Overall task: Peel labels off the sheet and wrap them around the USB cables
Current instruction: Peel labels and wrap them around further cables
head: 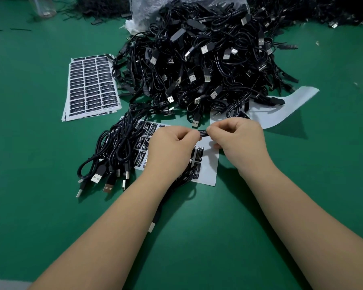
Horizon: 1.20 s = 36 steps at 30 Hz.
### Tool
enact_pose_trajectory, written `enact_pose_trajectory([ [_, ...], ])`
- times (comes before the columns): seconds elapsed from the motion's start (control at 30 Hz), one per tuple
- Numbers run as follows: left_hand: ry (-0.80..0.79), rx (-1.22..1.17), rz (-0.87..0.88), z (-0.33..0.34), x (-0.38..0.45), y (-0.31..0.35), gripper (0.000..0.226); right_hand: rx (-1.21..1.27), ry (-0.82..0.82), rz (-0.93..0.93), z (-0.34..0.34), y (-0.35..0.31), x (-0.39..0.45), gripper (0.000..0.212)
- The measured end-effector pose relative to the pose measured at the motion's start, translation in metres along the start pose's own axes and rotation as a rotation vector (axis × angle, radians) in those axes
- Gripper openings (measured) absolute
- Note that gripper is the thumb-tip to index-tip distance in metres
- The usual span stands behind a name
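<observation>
**Both hands pinch one black label above the sheet**

Head view: The left hand [172, 143] and the right hand [237, 139] meet over the green table [29, 143], fingers curled, each pinching one end of a single black label [203, 133] with white print. The label is held just above the partly used label sheet [208, 170], which lies flat on the table under the hands; black labels remain on its left part and a few by the left wrist, while its right part is bare white backing. A black cable [176, 185] runs under the left wrist and forearm, over the sheet's lower edge, and ends in a pale plug on the table between the arms; whether the left hand also holds it cannot be told.

Just left of the sheet lies a small bundle of cables [109, 155], plugs pointing toward the person. Behind the hands rises a large heap of black USB cables [197, 65]. Left of that heap sits a stack of full label sheets [91, 86]. A curled bare white backing sheet [291, 105] lies at the heap's right foot.
</observation>
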<state>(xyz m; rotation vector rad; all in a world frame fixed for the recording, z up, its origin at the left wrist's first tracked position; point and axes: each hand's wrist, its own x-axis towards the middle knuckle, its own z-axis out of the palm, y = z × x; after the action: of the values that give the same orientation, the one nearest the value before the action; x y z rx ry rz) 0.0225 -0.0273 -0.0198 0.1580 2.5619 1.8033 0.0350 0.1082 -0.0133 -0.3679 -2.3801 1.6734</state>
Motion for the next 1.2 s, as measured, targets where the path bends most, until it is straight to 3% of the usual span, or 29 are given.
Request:
enact_pose_trajectory([
  [0.87, -0.006, 0.008, 0.034, 0.001, -0.001, -0.002, 0.026, -0.048, 0.020, -0.003, 0.002, 0.003, 0.003, 0.012],
  [1.2, 0.008, 0.002, -0.003, 0.000, -0.003, 0.000, 0.026, 0.009, -0.087, 0.039, -0.009, 0.005, 0.007, 0.013],
])
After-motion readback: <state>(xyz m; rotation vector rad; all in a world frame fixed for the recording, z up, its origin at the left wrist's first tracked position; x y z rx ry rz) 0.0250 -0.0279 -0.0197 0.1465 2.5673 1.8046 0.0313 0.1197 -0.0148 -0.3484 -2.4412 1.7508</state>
